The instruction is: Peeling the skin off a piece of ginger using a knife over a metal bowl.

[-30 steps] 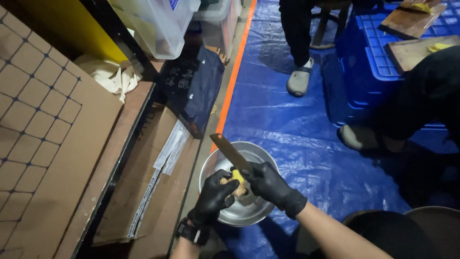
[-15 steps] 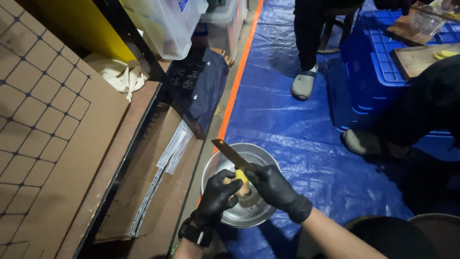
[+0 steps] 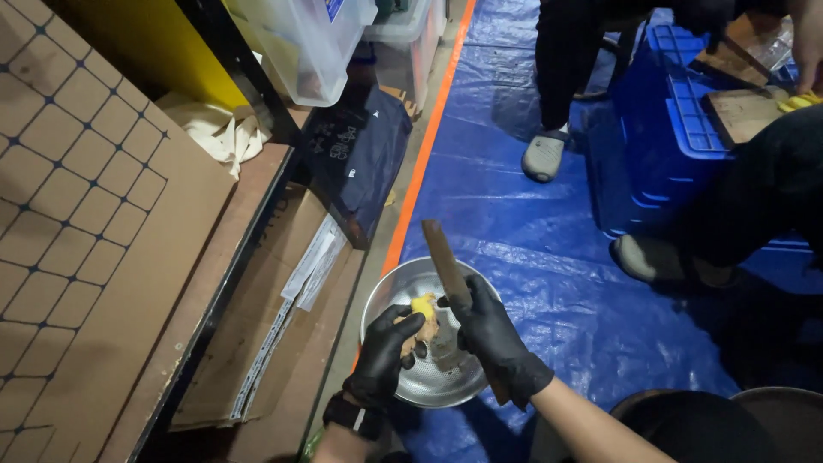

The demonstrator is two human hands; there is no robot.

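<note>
Over a round, shiny metal bowl (image 3: 403,296) that sits on the blue plastic tarp (image 3: 549,257), two hands in black gloves work close together. The left hand (image 3: 386,356) curls its fingers around a small yellow, partly brown-skinned piece of fruit (image 3: 423,315), pinching it from the left side just above the middle of the bowl. The right hand (image 3: 490,330) is wrapped tight around the handle of a long, flat, brownish-bladed knife (image 3: 446,261); its long axis runs from the near right, where the handle end juts out below the wrist, to the far left, the blade tip pointing away from the person and slightly upward. The blade's near part lies right beside the fruit, touching or nearly so. To the left lie flattened brown cardboard sheets (image 3: 111,223). On the far right stands a blue plastic crate (image 3: 660,146), with another person's grey shoe (image 3: 544,156) on the tarp near it.
</note>
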